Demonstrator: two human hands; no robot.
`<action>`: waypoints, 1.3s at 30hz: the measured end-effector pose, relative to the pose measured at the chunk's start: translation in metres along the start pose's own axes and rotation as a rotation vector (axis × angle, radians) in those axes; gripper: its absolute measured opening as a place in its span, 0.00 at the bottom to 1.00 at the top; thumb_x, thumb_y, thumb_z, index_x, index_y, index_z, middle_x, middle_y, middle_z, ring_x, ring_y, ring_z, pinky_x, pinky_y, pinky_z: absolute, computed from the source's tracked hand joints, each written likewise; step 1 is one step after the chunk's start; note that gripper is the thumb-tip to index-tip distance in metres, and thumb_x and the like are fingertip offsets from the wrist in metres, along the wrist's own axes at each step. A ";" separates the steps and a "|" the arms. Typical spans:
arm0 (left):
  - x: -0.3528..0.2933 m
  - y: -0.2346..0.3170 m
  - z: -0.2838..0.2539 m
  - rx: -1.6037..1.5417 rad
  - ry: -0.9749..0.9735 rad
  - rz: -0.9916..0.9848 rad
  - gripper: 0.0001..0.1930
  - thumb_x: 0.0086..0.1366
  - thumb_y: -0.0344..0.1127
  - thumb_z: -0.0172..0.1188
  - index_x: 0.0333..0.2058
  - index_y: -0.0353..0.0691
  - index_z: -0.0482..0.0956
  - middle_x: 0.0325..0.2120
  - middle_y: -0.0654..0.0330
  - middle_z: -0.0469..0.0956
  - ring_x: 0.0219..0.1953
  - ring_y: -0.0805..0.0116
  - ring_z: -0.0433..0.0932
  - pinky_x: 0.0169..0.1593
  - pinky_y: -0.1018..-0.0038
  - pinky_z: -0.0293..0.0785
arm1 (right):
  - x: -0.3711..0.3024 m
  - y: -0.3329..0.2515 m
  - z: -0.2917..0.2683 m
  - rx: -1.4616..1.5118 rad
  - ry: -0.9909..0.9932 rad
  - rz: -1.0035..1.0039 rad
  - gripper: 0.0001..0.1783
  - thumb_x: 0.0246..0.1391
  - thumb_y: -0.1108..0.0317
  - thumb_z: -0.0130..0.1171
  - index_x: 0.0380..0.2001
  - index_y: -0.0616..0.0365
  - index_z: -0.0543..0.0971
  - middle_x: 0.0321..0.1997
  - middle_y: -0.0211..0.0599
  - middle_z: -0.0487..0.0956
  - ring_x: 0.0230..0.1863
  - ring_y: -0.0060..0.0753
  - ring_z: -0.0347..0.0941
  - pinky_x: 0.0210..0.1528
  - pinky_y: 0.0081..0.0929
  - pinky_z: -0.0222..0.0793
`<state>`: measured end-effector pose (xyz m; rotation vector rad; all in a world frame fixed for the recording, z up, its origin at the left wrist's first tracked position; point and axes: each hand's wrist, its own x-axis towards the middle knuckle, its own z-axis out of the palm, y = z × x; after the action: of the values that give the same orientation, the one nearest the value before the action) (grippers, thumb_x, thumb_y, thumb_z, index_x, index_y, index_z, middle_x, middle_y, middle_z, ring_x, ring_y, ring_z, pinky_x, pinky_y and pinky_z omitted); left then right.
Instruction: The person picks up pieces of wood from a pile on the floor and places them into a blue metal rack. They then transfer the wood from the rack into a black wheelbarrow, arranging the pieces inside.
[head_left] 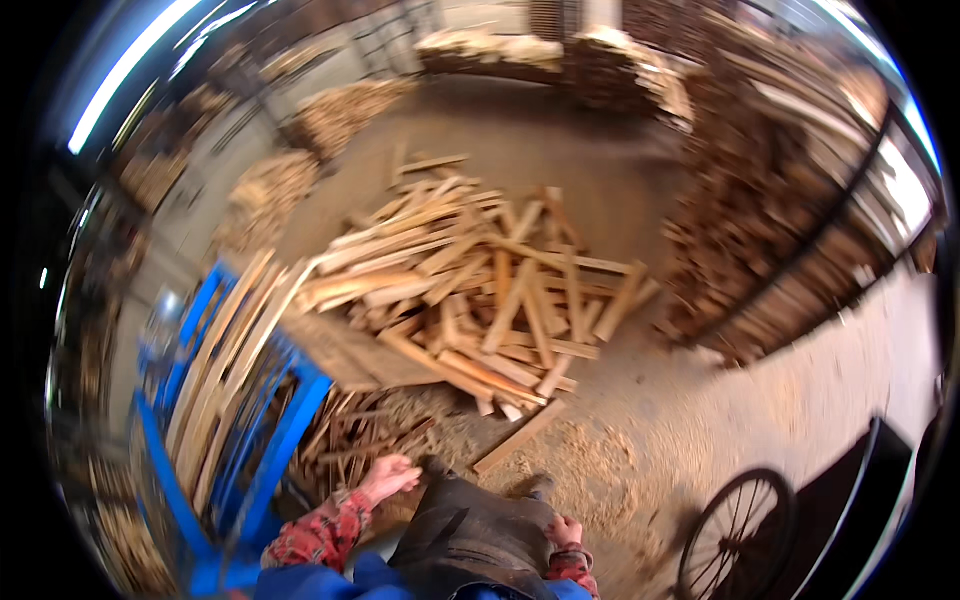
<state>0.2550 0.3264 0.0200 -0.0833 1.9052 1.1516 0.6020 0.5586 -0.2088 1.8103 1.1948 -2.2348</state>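
My left hand (390,479) is held out in front of me, left of the dark apron (465,535). Its fingers are loosely bent and partly stretched, with nothing seen in them. Close to the apron's right side hangs my right hand (566,531), fingers curled in, no object showing. Ahead of both hands lies a big heap of cut wooden strips (480,270), jumbled at many angles. One loose strip (520,436) lies on the floor at its near edge. Neither hand touches the wood.
At left a blue metal frame (285,440) holds long wooden slats (225,370). Thin dark offcuts (360,430) lie beside it. Sawdust (590,470) covers the floor. A spoked wheel (738,540) stands at lower right. Tall wood stacks (760,220) rise at right, blurred.
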 end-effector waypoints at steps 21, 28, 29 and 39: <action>-0.094 -0.042 -0.208 0.013 1.020 0.579 0.20 0.55 0.25 0.66 0.46 0.36 0.71 0.34 0.55 0.78 0.34 0.66 0.78 0.37 0.73 0.76 | -0.072 -0.178 0.373 -0.771 -0.515 -0.552 0.20 0.58 0.65 0.58 0.48 0.71 0.75 0.36 0.43 0.81 0.36 0.31 0.79 0.37 0.27 0.77; -0.076 -0.055 -0.247 0.263 1.265 0.595 0.21 0.50 0.27 0.66 0.44 0.37 0.71 0.35 0.54 0.76 0.40 0.52 0.72 0.47 0.58 0.68 | -0.124 -0.262 0.471 -0.902 -0.489 -0.907 0.16 0.53 0.69 0.62 0.44 0.64 0.79 0.38 0.42 0.82 0.39 0.28 0.77 0.43 0.26 0.73; -0.069 -0.060 -0.246 0.235 1.256 0.593 0.21 0.51 0.28 0.66 0.43 0.36 0.71 0.35 0.54 0.76 0.40 0.52 0.72 0.47 0.59 0.68 | -0.124 -0.275 0.485 -0.937 -0.498 -1.006 0.17 0.52 0.69 0.63 0.45 0.64 0.78 0.38 0.43 0.82 0.39 0.30 0.77 0.42 0.27 0.73; -0.058 -0.056 -0.243 0.223 1.283 0.350 0.14 0.49 0.36 0.69 0.32 0.38 0.75 0.27 0.58 0.78 0.32 0.55 0.77 0.36 0.62 0.73 | -0.128 -0.329 0.700 -1.327 -0.810 -1.853 0.39 0.36 0.73 0.67 0.56 0.63 0.67 0.56 0.49 0.66 0.60 0.55 0.60 0.60 0.45 0.61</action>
<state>0.1588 0.0940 0.0666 -0.4703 3.2658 1.1949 -0.0857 0.3398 0.0966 -1.0056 3.0574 -0.8304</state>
